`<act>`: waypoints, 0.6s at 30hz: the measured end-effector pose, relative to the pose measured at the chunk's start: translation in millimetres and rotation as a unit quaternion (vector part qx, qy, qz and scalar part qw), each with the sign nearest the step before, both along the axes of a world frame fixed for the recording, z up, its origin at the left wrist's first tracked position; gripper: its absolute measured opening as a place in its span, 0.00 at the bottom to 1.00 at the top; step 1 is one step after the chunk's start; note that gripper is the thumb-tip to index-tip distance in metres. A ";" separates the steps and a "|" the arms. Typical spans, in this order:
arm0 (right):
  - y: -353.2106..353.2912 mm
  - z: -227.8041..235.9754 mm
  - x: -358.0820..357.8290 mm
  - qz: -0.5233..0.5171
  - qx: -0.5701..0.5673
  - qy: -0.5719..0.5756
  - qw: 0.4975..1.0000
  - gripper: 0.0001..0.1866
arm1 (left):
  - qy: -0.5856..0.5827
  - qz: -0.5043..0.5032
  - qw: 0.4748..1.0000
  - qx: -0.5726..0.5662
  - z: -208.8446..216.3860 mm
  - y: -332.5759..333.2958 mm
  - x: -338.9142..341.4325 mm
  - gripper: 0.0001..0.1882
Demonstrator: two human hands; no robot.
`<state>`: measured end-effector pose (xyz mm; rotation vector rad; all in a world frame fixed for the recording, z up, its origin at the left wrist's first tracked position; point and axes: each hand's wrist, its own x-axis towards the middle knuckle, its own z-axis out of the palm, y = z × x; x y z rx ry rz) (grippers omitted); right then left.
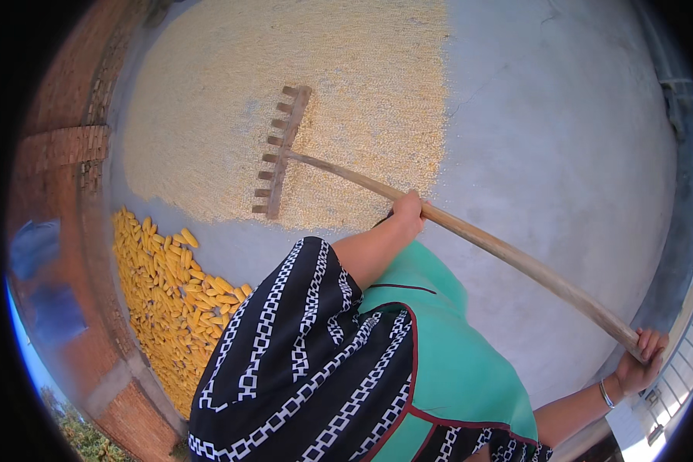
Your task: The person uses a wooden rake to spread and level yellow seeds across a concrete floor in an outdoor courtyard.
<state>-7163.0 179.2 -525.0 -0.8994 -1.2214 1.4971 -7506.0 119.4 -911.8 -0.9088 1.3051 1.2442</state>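
A long-handled wooden rake (500,248) slants across the view, from upper left to lower right. My left hand (410,212) is closed around the middle of its handle. Near the handle's end, my right hand (643,362) wraps its fingers about the wood, with a bracelet on that wrist. The toothed rake head (286,146) rests among loose pale yellow corn kernels (362,85), its blocky teeth pointing left. The kernels lie in a thin layer, with grey floor showing through in places.
Yellow corn cobs (173,300) are heaped at the left, beside a brick wall (69,200). Smooth grey concrete (547,131) stretches to the right of the kernels. A pale metal railing (689,346) stands at the right rim. Blurred blue shapes (54,316) appear before the wall.
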 end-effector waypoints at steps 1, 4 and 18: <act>9.7 1.5 21.1 -0.007 -0.003 -0.002 1.000 0.10 | 0.007 0.009 1.000 -0.001 10.5 12.2 22.1 0.11; 36.4 5.6 87.2 -0.012 -0.002 0.005 1.000 0.10 | 0.021 0.032 0.999 0.000 30.2 42.5 85.7 0.13; 131.6 44.2 356.1 0.007 0.014 -0.030 0.999 0.12 | -0.046 0.008 0.998 0.043 49.8 132.3 365.1 0.11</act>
